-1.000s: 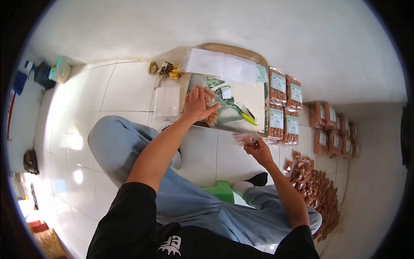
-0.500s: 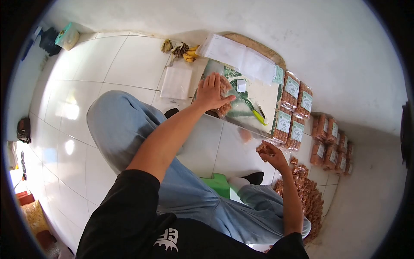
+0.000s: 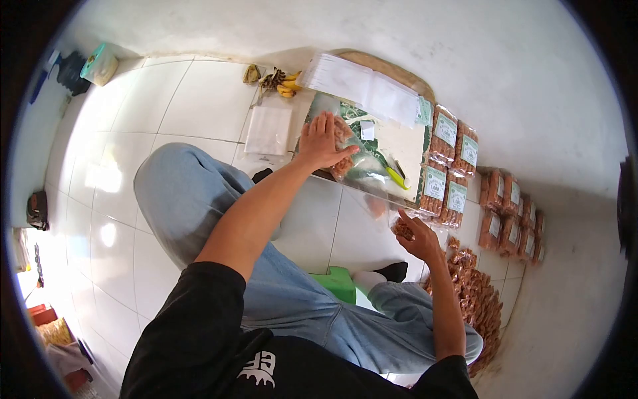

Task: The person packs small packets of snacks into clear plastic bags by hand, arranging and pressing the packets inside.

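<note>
My left hand (image 3: 319, 143) lies flat with fingers stretched over a clear plastic bag of brown pieces (image 3: 343, 166) at the left end of a low green-patterned table (image 3: 369, 174). Its thumb reaches toward the table's middle. Beyond the table's near edge, my right hand (image 3: 420, 238) is closed around a small clump of brown pieces (image 3: 402, 229), its index finger pointing up toward the edge. Whether the clump is wrapped is too small to tell. Below that hand a large heap of similar brown pieces (image 3: 468, 292) covers the floor.
A lime-green-handled cutter (image 3: 397, 177) and a white slip (image 3: 367, 130) lie on the table. Clear plastic sleeves (image 3: 362, 86) are at its back. Labelled full packs (image 3: 446, 193) line the right end; more packs (image 3: 508, 233) stand beyond. Bananas (image 3: 288, 86), a plastic stack (image 3: 268, 131) and green stool (image 3: 337, 284) are nearby.
My right hand has shifted slightly up, its index finger now straighter while the brown clump stays in its grasp. My left hand remains on the bag. The whole view has tilted a little.
</note>
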Demonstrator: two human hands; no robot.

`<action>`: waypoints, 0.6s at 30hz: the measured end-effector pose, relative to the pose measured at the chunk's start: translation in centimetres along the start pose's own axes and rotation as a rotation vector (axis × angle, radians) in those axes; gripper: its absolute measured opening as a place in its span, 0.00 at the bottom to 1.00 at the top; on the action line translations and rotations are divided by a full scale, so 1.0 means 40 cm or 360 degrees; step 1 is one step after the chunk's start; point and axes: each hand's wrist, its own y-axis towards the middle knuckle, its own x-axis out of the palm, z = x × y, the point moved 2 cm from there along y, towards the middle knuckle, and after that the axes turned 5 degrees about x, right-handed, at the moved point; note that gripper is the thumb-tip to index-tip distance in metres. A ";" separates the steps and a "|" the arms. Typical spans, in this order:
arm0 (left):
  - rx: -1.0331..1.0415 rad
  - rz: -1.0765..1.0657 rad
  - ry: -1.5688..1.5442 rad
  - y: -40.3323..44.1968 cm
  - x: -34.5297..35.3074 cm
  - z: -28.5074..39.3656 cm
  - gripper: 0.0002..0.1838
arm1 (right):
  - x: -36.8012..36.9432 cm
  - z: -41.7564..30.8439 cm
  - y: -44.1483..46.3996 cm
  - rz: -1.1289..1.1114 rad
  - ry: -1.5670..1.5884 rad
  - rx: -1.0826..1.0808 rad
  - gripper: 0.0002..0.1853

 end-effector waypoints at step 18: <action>0.0007 -0.0091 0.0028 0.005 -0.007 -0.001 0.65 | -0.036 -0.034 0.021 0.0149 -0.0124 0.0010 0.33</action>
